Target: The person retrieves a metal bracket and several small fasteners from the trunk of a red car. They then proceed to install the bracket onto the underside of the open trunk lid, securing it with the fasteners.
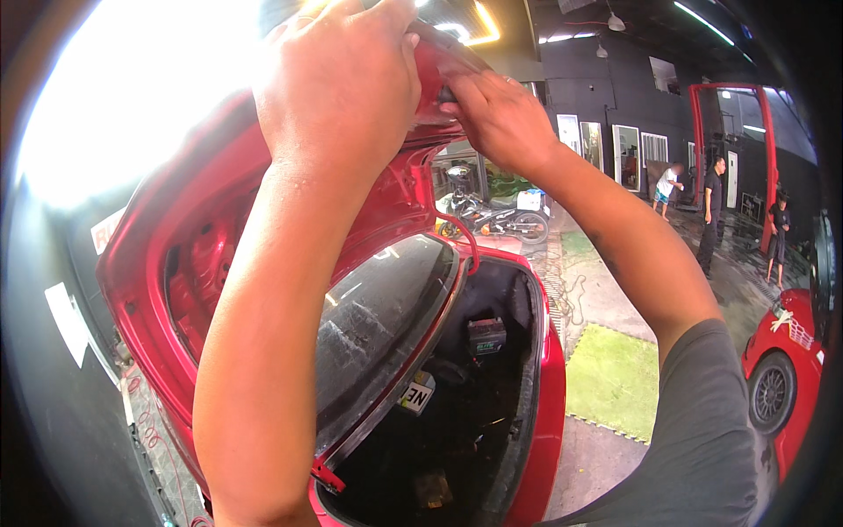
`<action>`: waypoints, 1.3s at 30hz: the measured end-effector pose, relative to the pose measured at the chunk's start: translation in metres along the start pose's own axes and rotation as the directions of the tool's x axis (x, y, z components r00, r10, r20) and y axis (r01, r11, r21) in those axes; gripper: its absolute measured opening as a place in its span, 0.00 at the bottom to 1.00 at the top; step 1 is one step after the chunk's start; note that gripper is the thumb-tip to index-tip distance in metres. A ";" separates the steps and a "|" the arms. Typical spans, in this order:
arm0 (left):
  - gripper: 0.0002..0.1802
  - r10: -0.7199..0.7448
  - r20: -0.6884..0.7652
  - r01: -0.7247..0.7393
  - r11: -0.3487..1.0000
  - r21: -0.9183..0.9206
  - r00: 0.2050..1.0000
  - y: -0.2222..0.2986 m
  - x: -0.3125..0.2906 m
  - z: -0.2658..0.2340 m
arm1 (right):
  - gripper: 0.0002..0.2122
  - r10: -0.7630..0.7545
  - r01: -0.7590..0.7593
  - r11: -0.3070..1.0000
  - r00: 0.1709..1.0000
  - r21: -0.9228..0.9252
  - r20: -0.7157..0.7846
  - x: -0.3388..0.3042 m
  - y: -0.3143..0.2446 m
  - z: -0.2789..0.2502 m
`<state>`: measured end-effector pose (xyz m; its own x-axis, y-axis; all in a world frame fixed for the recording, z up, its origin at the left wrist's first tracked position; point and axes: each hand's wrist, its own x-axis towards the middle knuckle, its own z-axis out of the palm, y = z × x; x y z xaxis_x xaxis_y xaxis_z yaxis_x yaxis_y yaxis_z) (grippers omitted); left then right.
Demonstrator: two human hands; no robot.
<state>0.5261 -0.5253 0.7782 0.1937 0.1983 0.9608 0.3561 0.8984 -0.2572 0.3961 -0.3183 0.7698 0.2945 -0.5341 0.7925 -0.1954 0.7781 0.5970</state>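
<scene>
The raised red trunk lid stands overhead, and both hands work at its top edge: the left hand curls over the rim to steady it, while the right hand pinches a small dark part there. Below the lid gapes the open trunk; right of it the floor holds a green mat.

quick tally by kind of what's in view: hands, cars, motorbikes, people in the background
hands: 2, left hand and right hand, both on the raised red trunk lid
red cars: 2, the open-trunk car and the second car
motorbikes: 1, the motorbike
background people: 3
total: 8
</scene>
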 end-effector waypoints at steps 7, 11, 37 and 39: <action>0.16 -0.031 -0.047 0.034 0.998 0.053 0.998 0.006 -0.001 0.001 | 0.11 0.395 -0.418 0.879 0.908 0.229 0.140 0.009 -0.038 0.003; 0.18 -0.037 -0.059 0.034 0.998 -0.052 0.998 0.006 -0.004 0.006 | 0.14 0.511 -0.576 0.727 0.818 0.373 0.266 0.013 -0.028 0.010; 0.15 0.012 -0.049 -0.010 0.999 0.036 0.999 -0.015 0.002 0.017 | 0.12 0.485 -0.500 0.830 0.866 0.248 0.124 0.009 -0.048 0.008; 0.15 0.002 -0.071 -0.002 1.000 -0.002 0.997 -0.009 -0.003 0.020 | 0.14 0.587 -0.619 0.660 0.778 0.425 0.222 0.011 -0.039 0.012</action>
<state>0.5039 -0.5255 0.7801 0.2587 0.1715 0.9506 0.3574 0.8973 -0.2592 0.3957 -0.3584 0.7567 -0.0935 -0.0323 0.9951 -0.7090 0.7039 -0.0437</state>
